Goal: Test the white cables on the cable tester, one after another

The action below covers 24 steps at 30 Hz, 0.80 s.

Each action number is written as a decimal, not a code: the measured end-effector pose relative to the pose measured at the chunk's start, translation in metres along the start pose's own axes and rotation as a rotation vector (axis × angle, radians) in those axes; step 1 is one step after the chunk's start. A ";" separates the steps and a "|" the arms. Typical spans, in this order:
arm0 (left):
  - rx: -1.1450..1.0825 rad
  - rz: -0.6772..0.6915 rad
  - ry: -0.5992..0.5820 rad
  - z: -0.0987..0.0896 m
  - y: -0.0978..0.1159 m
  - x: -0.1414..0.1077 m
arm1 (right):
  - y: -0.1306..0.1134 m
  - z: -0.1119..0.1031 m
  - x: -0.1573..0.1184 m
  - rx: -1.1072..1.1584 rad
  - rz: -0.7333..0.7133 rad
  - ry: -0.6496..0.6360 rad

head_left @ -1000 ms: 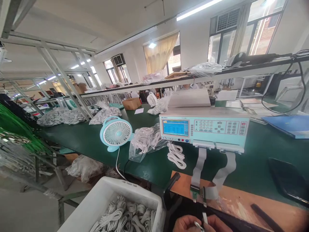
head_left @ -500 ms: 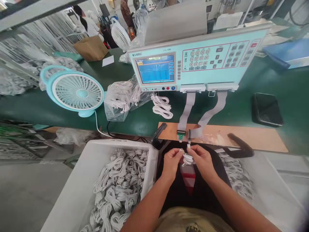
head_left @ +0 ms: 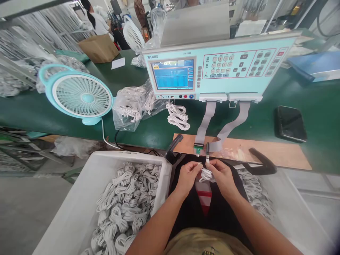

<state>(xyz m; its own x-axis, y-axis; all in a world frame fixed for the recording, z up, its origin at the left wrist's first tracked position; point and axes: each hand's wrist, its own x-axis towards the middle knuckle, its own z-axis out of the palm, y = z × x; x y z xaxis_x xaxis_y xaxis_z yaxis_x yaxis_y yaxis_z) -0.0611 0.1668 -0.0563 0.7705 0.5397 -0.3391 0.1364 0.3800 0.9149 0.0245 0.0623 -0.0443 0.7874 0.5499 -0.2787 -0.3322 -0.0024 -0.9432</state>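
Roughly half connected, by the look of it: your right hand (head_left: 222, 174) pinches one plug of the coiled white cable (head_left: 205, 175) at the black ribbon connector (head_left: 207, 148), apparently mated. Your left hand (head_left: 188, 175) pinches what looks like the other end, not yet in the green board (head_left: 198, 150). Coil hangs between your hands; tester screen (head_left: 174, 76) lit, readout illegible; untold coils (head_left: 127, 202) left of you, tested or not I can't tell

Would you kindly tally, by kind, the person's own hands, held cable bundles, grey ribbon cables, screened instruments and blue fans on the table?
Left hand and right hand: 2
Held cable bundle: 1
Grey ribbon cables: 2
Screened instrument: 1
Blue fan: 1
Total: 7
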 end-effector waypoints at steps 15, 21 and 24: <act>0.138 0.215 0.017 -0.002 0.015 0.009 | -0.005 0.009 0.005 0.214 0.132 0.038; 0.073 0.210 0.061 0.005 0.014 0.011 | -0.006 0.007 0.004 0.190 0.128 0.017; 0.008 0.175 0.098 0.008 0.015 0.012 | -0.009 0.007 0.004 0.171 0.115 0.016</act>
<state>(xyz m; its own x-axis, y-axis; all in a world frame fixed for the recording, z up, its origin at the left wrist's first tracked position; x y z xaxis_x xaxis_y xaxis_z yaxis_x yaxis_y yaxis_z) -0.0448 0.1726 -0.0444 0.7189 0.6676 -0.1938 0.0107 0.2681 0.9633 0.0269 0.0701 -0.0360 0.7469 0.5407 -0.3871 -0.5026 0.0780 -0.8610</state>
